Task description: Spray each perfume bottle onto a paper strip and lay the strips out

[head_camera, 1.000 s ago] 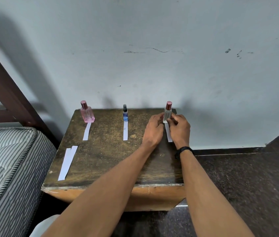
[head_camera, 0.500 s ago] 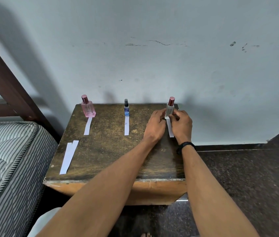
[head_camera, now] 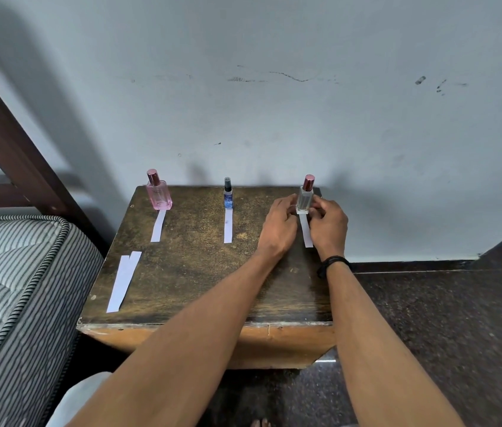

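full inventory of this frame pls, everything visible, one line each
Dark worn wooden table: 1, brown, centre, against the wall.
Pink glass perfume bottle with pink cap: 1, back left of table.
Small blue spray bottle with black cap: 1, back centre.
Clear glass perfume bottle with dark red cap: 1, back right, between both hands.
White paper strips: 3 laid out, one in front of each bottle; spare strips overlapping, front left, count unclear.
Striped mattress: 1, grey and white, left.
Dark wooden bed frame: 1, upper left.
Black wristband: 1, right wrist.
Left hand: at the clear bottle.
Right hand: at the clear bottle.
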`<action>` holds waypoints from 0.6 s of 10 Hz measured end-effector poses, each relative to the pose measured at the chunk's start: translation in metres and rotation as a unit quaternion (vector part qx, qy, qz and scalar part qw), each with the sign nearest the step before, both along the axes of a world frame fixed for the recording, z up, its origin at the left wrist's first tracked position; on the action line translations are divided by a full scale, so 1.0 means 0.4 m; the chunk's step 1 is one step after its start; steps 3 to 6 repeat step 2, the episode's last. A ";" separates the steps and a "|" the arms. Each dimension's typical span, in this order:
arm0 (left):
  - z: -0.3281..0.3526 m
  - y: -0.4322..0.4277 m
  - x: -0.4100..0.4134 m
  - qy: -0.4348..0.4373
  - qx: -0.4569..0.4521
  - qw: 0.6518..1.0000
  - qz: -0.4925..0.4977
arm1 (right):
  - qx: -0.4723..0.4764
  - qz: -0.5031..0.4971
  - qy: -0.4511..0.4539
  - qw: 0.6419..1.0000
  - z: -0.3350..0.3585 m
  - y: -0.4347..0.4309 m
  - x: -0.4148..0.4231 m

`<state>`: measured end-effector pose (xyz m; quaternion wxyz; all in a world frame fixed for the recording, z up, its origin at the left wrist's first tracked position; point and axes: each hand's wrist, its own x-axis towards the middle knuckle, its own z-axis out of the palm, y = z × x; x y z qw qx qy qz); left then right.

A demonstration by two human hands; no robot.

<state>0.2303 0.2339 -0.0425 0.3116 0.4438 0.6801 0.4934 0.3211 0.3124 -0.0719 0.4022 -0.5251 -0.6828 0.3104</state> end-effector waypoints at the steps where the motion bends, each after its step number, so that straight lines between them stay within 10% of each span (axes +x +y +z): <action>1: -0.008 0.006 -0.005 -0.007 0.014 1.000 0.012 | 0.000 -0.019 0.005 1.000 -0.009 0.002 0.000; 6: -0.025 0.003 -0.009 -0.018 0.012 0.998 0.052 | -0.009 -0.055 0.039 0.998 -0.007 -0.005 -0.001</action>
